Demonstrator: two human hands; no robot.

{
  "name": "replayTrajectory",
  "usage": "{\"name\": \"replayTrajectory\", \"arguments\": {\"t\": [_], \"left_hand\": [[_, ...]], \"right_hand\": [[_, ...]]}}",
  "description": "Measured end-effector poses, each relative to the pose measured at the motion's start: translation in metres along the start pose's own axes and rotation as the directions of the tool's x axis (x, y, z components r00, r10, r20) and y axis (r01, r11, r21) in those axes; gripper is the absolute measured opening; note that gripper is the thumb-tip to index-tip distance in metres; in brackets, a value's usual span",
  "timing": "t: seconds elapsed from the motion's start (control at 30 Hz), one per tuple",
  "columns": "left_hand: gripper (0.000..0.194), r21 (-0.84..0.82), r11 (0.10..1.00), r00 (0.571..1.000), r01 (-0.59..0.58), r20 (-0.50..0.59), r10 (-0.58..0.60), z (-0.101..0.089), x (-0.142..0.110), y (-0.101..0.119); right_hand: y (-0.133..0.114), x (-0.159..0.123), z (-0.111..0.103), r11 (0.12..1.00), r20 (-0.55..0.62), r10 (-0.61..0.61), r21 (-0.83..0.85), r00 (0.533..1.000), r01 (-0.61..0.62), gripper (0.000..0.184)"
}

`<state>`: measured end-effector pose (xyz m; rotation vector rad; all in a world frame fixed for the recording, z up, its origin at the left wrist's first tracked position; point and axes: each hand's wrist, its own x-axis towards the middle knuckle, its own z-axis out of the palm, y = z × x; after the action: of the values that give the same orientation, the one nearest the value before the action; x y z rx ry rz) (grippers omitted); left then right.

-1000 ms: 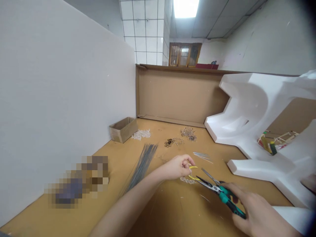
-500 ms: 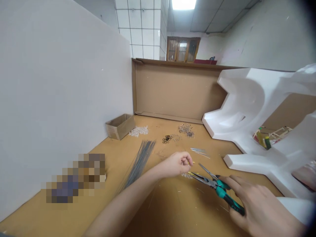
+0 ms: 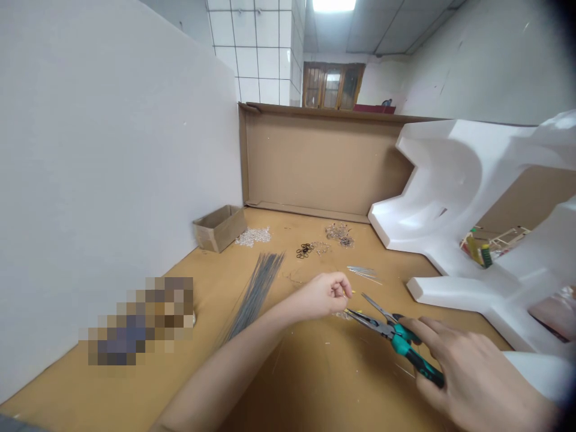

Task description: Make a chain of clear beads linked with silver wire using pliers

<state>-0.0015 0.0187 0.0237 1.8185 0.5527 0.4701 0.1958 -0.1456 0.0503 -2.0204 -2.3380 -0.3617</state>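
My left hand is over the middle of the table, fingers curled into a pinch; whatever lies between them is too small to make out. Long-nose pliers with teal and black handles are gripped in my right hand. Their jaws point left, with the tips just beside my left fingers. A second pointed metal tool shows just behind the pliers, its rear end hidden by them and my right hand. Small clear pieces and bits of yellow lie under the left fingertips.
A bundle of grey wires lies left of my forearm. Further back are a small cardboard box, clear beads, black rings, a pile of small wire pieces and short silver rods. White foam packing stands at right.
The plier tips have shifted slightly up and left, closer to my left fingers. Both hands otherwise keep nearly the same pose, and the view has tilted a little.
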Motion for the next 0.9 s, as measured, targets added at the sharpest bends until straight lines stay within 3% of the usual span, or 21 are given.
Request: {"name": "replayTrajectory", "arguments": {"t": [0.47, 0.9], "left_hand": [[0.015, 0.007, 1.0, 0.999, -0.026, 0.02, 0.026, 0.0, -0.001, -0.001], [0.015, 0.095, 0.993, 0.996, -0.071, -0.049, 0.076, 0.003, -0.005, 0.004]], "right_hand": [[-0.001, 0.001, -0.003, 0.99, 0.117, 0.063, 0.116, 0.991, -0.076, 0.051], [-0.007, 0.001, -0.01, 0.953, 0.194, 0.066, 0.277, 0.979, -0.119, 0.033]]}}
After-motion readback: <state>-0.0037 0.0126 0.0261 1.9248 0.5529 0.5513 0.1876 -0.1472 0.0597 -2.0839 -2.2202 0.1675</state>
